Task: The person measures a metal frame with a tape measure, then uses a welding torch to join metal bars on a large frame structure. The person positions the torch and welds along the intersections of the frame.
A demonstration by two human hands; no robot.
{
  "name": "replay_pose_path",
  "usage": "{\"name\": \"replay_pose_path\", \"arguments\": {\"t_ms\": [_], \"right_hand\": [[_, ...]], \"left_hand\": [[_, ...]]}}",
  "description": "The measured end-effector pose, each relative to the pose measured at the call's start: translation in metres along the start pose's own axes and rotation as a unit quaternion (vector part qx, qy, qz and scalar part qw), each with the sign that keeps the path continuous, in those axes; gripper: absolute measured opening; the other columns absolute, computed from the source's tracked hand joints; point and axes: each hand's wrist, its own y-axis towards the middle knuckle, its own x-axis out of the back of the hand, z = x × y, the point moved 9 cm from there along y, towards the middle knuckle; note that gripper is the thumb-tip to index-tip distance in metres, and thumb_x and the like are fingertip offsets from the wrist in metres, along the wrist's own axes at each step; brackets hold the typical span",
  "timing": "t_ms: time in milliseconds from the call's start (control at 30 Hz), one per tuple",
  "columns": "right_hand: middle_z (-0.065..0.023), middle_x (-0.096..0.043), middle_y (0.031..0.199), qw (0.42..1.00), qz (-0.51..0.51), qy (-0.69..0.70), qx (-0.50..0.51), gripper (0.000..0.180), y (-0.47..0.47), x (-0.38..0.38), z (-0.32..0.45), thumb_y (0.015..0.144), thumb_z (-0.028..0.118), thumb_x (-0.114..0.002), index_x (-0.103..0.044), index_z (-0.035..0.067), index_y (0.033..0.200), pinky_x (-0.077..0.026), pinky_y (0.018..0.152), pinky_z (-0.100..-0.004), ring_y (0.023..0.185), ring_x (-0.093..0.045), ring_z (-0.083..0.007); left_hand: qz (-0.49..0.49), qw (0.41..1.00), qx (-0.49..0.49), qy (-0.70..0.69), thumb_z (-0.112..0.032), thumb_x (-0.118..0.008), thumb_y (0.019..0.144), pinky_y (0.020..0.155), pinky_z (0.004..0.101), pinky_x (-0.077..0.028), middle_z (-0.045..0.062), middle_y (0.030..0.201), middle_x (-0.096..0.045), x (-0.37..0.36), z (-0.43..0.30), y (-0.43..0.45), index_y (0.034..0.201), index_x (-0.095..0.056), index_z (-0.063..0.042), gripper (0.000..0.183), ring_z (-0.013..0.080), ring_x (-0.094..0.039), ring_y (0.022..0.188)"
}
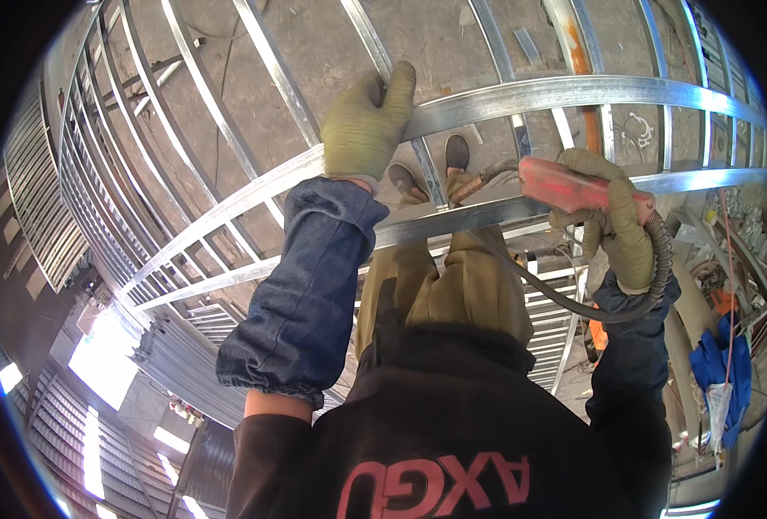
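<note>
My left hand (367,126), in a yellow-green work glove, grips the upper long rail of a galvanized steel frame (519,97), its thumb or a finger reaching up beside a crossbar. In my gloved right hand (610,214) is the red handle of a MIG welding torch (568,188). The torch's neck points left, its tip near the lower rail (461,217) by a crossbar. From the handle's other end the black cable (565,301) loops back below my wrist. Denim sleeve covers are on my forearms.
More barred metal frames lie to the left (39,188) and below the rails near my legs. A rust-marked post (575,45) stands or lies beyond the frame. Metal scraps (746,227) and a blue cloth (721,376) are at the right. My shoes are on the floor under the frame.
</note>
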Motion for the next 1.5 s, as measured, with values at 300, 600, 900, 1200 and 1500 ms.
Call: {"name": "replay_pose_path", "arguments": {"t_ms": [300, 600, 900, 1200, 1500], "right_hand": [[-0.0164, -0.082, 0.117, 0.999, 0.021, 0.016, -0.024, 0.062, 0.012, -0.006, 0.010, 0.120, 0.050, -0.056, -0.064, 0.000, 0.156, -0.052, 0.055, -0.0211, 0.087, -0.081, -0.0129], [-0.0116, -0.085, 0.118, 0.998, 0.061, -0.009, -0.026, 0.055, 0.010, -0.004, 0.005, 0.120, 0.043, -0.056, -0.068, -0.003, 0.150, -0.051, 0.057, -0.0227, 0.078, -0.072, -0.0073], [-0.0177, -0.083, 0.121, 0.994, 0.099, 0.037, -0.020, 0.046, 0.021, -0.020, 0.005, 0.118, 0.035, -0.065, -0.068, 0.002, 0.150, -0.056, 0.054, -0.0239, 0.080, -0.079, -0.0152], [-0.0176, -0.083, 0.128, 0.994, 0.101, 0.047, -0.024, 0.049, 0.024, -0.016, 0.001, 0.118, 0.038, -0.067, -0.069, 0.001, 0.149, -0.058, 0.058, -0.0241, 0.088, -0.081, -0.0154], [-0.0066, -0.076, 0.100, 0.999, 0.034, 0.003, -0.042, 0.035, 0.025, 0.011, -0.030, 0.113, 0.027, -0.073, -0.073, 0.004, 0.140, -0.057, 0.064, -0.0320, 0.077, -0.070, -0.0143]], "left_hand": [[-0.006, 1.000, 0.029, -0.007, -0.068, -0.068, 0.108, 0.077, 0.0369, -0.059, 0.011, 0.084, -0.078, 0.001, 0.000, 0.000, 0.100, -0.081, 0.001, 0.071, 0.0194, -0.073, 0.078], [-0.007, 0.998, -0.016, -0.053, -0.061, -0.069, 0.107, 0.084, 0.0407, -0.061, 0.015, 0.090, -0.082, 0.006, -0.004, -0.009, 0.109, -0.080, 0.002, 0.064, 0.0253, -0.080, 0.086], [0.011, 1.000, 0.017, 0.000, -0.063, -0.060, 0.111, 0.086, 0.0482, -0.058, 0.023, 0.093, -0.080, 0.006, 0.010, -0.003, 0.108, -0.077, -0.001, 0.065, 0.0378, -0.080, 0.090], [0.022, 0.999, 0.018, 0.025, -0.067, -0.058, 0.111, 0.091, 0.0496, -0.059, 0.025, 0.098, -0.081, 0.006, 0.005, -0.002, 0.112, -0.077, -0.002, 0.068, 0.0422, -0.081, 0.099], [0.061, 0.993, 0.015, -0.101, -0.070, -0.055, 0.112, 0.090, 0.0478, -0.061, 0.015, 0.105, -0.084, -0.017, 0.017, 0.000, 0.135, -0.076, -0.004, 0.073, 0.0312, -0.081, 0.096]]}}
